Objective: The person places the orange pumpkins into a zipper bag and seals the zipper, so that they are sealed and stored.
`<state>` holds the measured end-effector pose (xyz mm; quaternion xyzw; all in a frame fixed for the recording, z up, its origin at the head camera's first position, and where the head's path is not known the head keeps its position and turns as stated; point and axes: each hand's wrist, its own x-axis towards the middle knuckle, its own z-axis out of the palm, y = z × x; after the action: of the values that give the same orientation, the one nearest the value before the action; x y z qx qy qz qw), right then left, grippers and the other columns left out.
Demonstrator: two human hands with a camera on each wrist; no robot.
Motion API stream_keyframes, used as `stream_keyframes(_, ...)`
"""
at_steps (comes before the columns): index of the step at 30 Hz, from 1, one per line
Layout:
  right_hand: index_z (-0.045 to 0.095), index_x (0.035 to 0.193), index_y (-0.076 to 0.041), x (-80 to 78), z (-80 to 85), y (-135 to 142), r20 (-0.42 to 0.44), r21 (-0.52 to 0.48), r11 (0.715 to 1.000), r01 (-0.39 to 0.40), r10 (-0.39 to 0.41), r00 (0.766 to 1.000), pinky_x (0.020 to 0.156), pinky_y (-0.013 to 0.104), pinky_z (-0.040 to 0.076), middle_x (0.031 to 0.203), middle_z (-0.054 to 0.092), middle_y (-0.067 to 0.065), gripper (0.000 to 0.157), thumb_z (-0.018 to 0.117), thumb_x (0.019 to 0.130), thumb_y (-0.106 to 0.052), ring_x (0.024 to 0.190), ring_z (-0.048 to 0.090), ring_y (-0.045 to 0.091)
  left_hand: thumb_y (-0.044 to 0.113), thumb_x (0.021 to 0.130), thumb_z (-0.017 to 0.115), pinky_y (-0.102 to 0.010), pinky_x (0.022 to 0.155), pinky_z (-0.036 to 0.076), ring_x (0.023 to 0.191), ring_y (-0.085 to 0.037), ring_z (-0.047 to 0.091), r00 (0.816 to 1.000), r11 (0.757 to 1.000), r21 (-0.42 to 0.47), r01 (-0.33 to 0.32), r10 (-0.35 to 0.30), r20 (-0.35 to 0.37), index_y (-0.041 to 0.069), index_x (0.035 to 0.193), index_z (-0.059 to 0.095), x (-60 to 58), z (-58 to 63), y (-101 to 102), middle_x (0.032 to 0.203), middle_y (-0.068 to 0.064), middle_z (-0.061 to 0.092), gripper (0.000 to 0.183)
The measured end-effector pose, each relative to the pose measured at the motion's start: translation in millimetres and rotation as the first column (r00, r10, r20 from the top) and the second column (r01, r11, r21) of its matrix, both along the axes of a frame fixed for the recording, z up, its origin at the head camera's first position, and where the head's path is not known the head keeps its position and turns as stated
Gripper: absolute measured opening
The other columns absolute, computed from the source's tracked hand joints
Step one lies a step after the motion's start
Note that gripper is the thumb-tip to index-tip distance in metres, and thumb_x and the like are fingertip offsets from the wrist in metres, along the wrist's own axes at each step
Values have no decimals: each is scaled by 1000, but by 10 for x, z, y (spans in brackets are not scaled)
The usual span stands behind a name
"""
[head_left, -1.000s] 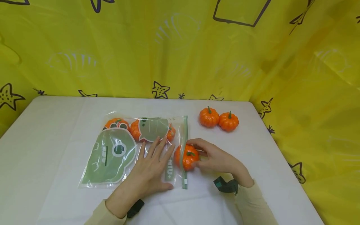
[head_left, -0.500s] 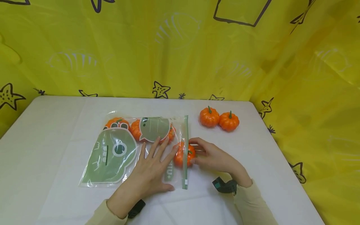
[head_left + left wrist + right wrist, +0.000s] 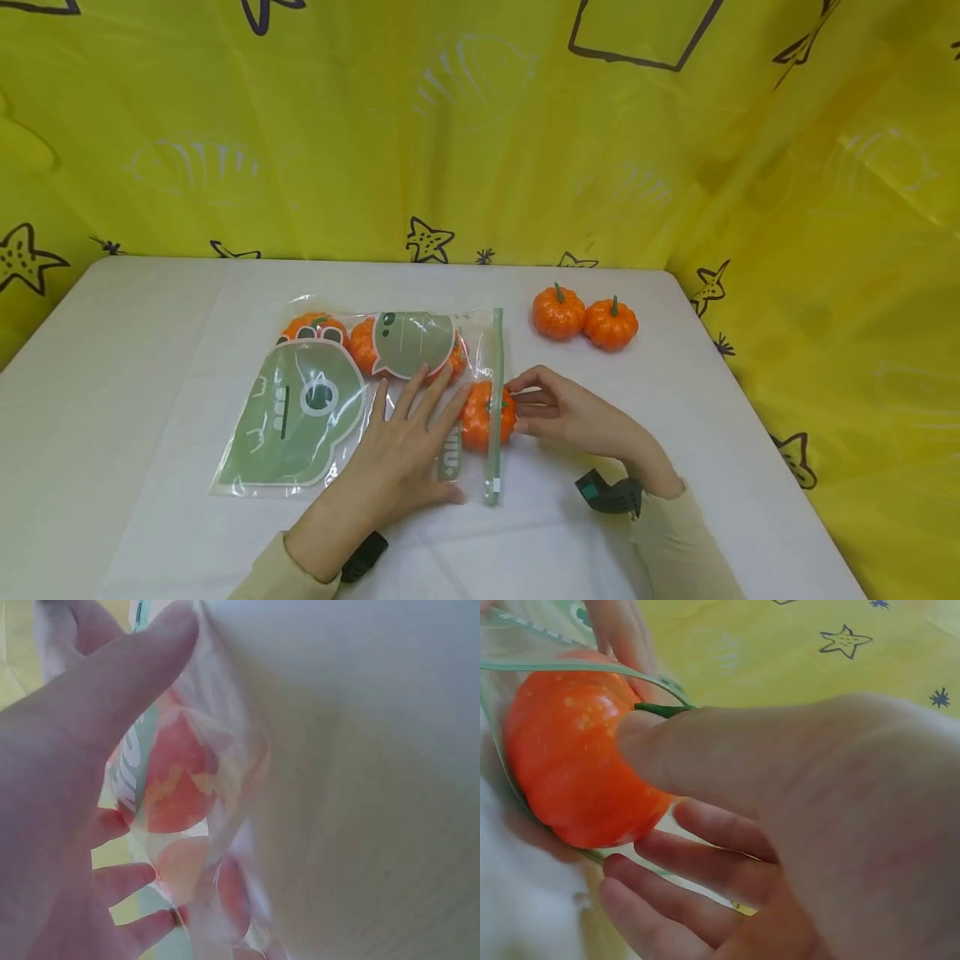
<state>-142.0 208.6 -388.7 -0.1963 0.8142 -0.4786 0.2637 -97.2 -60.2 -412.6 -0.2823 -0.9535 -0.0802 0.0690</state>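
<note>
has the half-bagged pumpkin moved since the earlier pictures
Yes: the half-bagged pumpkin has moved slightly left, farther into the bag, judged against the rightmost pumpkin.

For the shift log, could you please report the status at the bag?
Left hand spread on bag. Right hand gripping pumpkin. Pumpkin partly inside. No obstruction seen.

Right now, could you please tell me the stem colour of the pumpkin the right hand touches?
The stem is green, showing best in the right wrist view.

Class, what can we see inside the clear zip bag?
Orange pumpkins show through the bag along its far side; another pumpkin is only partly in. The green printing and left hand hide what lies beneath them.
</note>
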Motion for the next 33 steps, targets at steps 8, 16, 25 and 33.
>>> stream_keyframes(8,56,124,-8,-15,-22,-13,-32,-50,993,-107,106,994,105,33,50,134,58,11,31,65,95,-16,126,58,30,67,58,83,-69,113,25,150,-39,23,1000,1000,14,8,-7,-16,19,158,23,-9,-14,2,165,-7,23,126)
stream_keyframes(16,58,125,-7,-25,-56,-30,-65,-61,986,-156,152,986,107,34,48,132,60,10,29,61,97,-14,126,58,29,66,70,76,-68,110,31,148,-37,28,997,1000,19,13,-12,-75,19,154,33,-15,-16,18,160,-10,33,106)
stream_keyframes(25,51,135,-11,-17,-44,-26,-64,-43,995,-93,90,994,110,39,45,141,54,8,36,58,99,-15,135,51,30,66,73,73,-68,110,31,145,-41,33,992,996,37,-85,88,-86,21,150,41,-11,-20,258,157,-12,38,94)
stream_keyframes(33,44,142,-11,-12,-86,-18,-56,-43,998,-52,49,997,113,41,42,145,53,9,44,55,99,-7,135,51,28,63,76,73,-70,111,27,147,-41,28,993,990,78,-114,112,28,20,153,36,-39,53,361,159,-13,34,95)
